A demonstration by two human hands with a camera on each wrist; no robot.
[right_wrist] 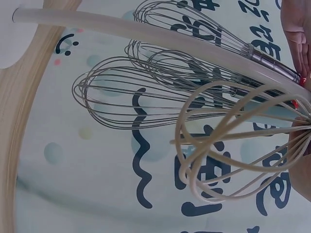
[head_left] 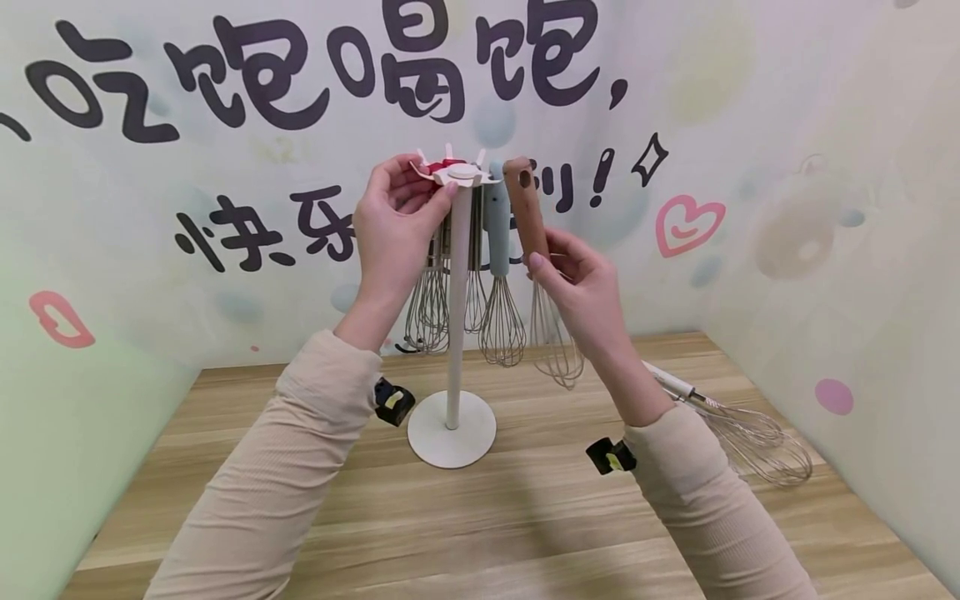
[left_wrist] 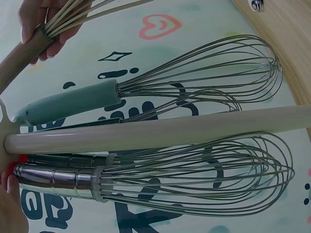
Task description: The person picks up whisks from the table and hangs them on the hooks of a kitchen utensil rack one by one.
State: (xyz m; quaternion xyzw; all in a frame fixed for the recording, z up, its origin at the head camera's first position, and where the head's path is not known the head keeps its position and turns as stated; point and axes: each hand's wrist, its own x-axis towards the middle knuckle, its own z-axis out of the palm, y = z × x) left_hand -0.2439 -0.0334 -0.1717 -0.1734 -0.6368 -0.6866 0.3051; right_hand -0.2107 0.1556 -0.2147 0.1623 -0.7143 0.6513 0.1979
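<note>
Pale walls (head_left: 135, 208) printed with dark lettering are set around a wood-grain table (head_left: 360, 517), on which a white stand (head_left: 456, 333) is placed upright. Its top is pinched between the thumb and fingers of the left hand (head_left: 393, 225). By the right hand (head_left: 588, 292), a brown-handled whisk (head_left: 527, 218) is grasped near the lower end of its handle; it is held slightly tilted, hole (head_left: 525, 178) uppermost, just right of the stand's top. Whether it is touched by any of the hooks (head_left: 448, 151) cannot be told. From the stand, a blue-handled whisk (head_left: 497, 233) and metal-handled whisks (left_wrist: 58, 180) are hung, wires downward; at least one white-handled whisk (head_left: 678, 385) is laid on the table beside the right forearm.

For work at this height, the hole is best lined up squarely with a hook tip, and the handle guided gently rather than forced. Steadiness seems well provided by the left hand, since a slender pole could be rocked. Wires could be snagged if the whisk is swung inward too fast.
</note>
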